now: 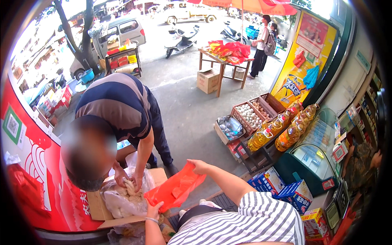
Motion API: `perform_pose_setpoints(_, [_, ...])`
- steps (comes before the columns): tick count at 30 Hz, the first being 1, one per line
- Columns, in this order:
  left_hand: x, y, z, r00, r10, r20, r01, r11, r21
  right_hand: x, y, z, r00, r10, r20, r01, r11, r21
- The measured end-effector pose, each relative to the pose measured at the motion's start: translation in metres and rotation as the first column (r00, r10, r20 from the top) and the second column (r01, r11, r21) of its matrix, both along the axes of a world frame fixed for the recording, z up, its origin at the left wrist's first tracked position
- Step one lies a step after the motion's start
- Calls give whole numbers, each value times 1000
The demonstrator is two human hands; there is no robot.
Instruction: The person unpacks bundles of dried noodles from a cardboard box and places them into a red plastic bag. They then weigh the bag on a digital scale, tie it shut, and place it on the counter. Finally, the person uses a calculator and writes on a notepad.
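A red plastic bag [174, 187] is stretched between my two hands. My left hand [154, 210] pinches its lower left edge. The upper right corner of the bag is gripped by my right hand [198, 166], with that arm reaching forward. Just left of the bag stands an open cardboard box [98, 205] lined with clear plastic [115, 201]. Pale, soft-looking pieces [131, 190] lie inside; I cannot make out their kind. Another person [118, 98] bends over the box, both hands [130, 179] in the pale pieces.
Crates of eggs [248, 115] and large bottles of yellow oil [261, 139] stand to the right, near a glass display case [312, 157]. Blue cartons [295, 195] sit beside me. Farther out are a wooden table [222, 61] with red bags and a scooter [181, 42].
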State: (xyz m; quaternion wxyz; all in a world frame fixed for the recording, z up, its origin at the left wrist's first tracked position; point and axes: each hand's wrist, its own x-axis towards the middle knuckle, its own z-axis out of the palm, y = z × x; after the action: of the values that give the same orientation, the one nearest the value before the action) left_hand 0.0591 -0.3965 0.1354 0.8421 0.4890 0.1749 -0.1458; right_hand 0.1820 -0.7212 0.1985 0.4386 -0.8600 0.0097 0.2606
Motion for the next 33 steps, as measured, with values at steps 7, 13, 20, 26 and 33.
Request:
perform_pose_setpoints(7, [-2, 2, 1, 999, 9, -44, -7, 999, 41, 2, 6, 8, 999, -35, -10, 35, 999, 14])
perform_pose_setpoints(13, [-4, 9, -11, 999, 8, -36, -5, 995, 97, 9, 9, -3, 997, -62, -54, 65, 996, 58])
perform_pose_setpoints(20, [-7, 15, -27, 1000, -13, -3, 14, 992, 122, 11, 12, -10, 999, -46, 18, 45, 997, 59])
perform_pose_setpoints(26, [-8, 13, -24, 999, 16, -36, -11, 990, 143, 10, 10, -9, 998, -50, -39, 52, 997, 58])
perform_pose_setpoints(33, [-7, 12, -14, 999, -1, -42, 6, 993, 121, 6, 13, 0, 996, -72, -58, 76, 995, 71])
